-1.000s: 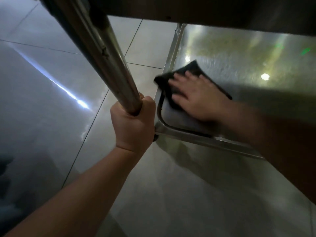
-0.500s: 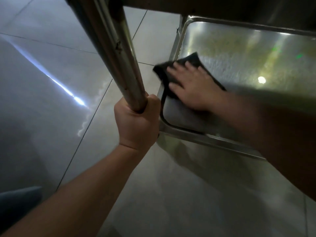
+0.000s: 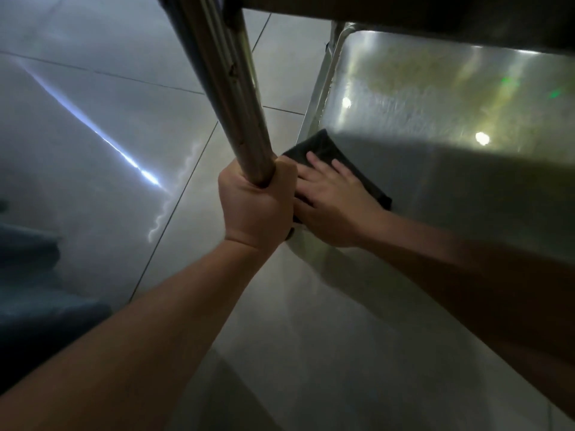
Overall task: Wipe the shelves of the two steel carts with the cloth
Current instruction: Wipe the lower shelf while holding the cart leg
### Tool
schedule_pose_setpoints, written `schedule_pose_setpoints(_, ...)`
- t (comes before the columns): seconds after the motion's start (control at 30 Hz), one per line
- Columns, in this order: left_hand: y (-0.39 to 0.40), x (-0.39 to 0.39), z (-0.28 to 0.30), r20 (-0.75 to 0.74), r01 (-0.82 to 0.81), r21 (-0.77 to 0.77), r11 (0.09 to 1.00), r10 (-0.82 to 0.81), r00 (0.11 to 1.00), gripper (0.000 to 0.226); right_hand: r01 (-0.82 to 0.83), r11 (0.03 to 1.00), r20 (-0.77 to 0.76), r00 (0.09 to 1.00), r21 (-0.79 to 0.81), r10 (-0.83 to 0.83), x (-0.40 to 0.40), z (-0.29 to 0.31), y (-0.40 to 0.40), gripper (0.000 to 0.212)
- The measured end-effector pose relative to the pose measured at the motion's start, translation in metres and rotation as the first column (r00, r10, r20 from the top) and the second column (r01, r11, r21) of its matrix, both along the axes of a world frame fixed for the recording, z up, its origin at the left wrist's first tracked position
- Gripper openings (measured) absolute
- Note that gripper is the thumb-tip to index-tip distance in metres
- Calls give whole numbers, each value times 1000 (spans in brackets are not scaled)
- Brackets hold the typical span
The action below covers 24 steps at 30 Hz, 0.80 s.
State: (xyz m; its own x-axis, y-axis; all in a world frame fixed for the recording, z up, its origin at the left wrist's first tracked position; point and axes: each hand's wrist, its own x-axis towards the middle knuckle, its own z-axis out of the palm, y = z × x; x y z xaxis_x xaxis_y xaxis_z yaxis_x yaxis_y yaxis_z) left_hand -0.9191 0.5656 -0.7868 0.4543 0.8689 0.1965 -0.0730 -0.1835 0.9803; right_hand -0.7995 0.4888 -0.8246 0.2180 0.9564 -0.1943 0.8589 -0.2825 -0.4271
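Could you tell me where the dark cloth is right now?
In the head view, the cloth lies in the near left corner of the cart's bottom shelf, flat under the right hand, beside the left hand.

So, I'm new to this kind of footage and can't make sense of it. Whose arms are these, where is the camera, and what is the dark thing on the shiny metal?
There is no machine here: these are a person's two bare arms, filmed by one wide-angle camera worn on their head, looking forward and down. So you see the scene as they do.

The left hand grips a steel post of a cart, its fingers curled around the tube. The right hand lies flat, fingers straight, pressing a dark cloth onto the cart's low steel shelf, near the shelf's front left corner by the post. The shelf is a shallow tray with a raised rim; the bright spots on it are reflected lights. Above it, a dark edge at the top of the picture is likely another shelf. Underneath everything is a glossy tiled floor.
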Motion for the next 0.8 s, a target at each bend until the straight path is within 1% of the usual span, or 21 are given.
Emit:
schedule_pose_setpoints(0.1, 0, -1, 1, -9, 13, -11, 1000, -13, 1000, 20, -35, 999, 45, 998, -13, 36, 1, 1, -16, 55)
schedule_pose_setpoints(0.2, -1, 0, 0, -25, -14, -49, 999, 13, 1000, 23, -60, 998, 103, 993, -11, 61, -2, 3, -38, 61)
schedule_pose_setpoints(0.3, -2, -1, -2, -60, -38, -30, 999, 36, 998, 23, -16, 1000, 122, 992, 12, 14, -6, 3, -60, 64)
schedule_pose_setpoints(0.4, -4, -1, -1, -116, -80, -3, 997, 79, 990, 21, 28, 999, 141, 990, 29, -32, -7, 3, -77, 60)
schedule_pose_setpoints(0.47, -7, -2, -2, -162, -117, -7, 993, 114, 980, 22, 52, 998, 144, 988, 47, -58, -7, 3, -87, 58)
schedule_pose_setpoints(0.57, -12, -7, -10, -232, -130, -28, 991, 120, 965, 26, 84, 994, 170, 981, 72, -95, -3, -2, -105, 58)
schedule_pose_setpoints(0.63, -17, -15, -17, -349, -108, 6, 994, 104, 931, 35, 103, 992, 169, 979, 69, -114, 5, -4, -120, 61)
schedule_pose_setpoints(0.7, -20, -23, -22, -482, -51, 75, 996, 81, 872, 46, 107, 993, 170, 979, 58, -115, 16, -6, -135, 62)
schedule_pose_setpoints(0.77, -21, -31, -26, -622, -2, 149, 989, 95, 777, 50, 98, 994, 183, 977, 48, -105, 25, -7, -151, 63)
schedule_pose_setpoints(0.8, -23, -33, -30, -693, 2, 176, 984, 122, 710, 52, 96, 994, 191, 976, 44, -103, 29, -7, -159, 63)
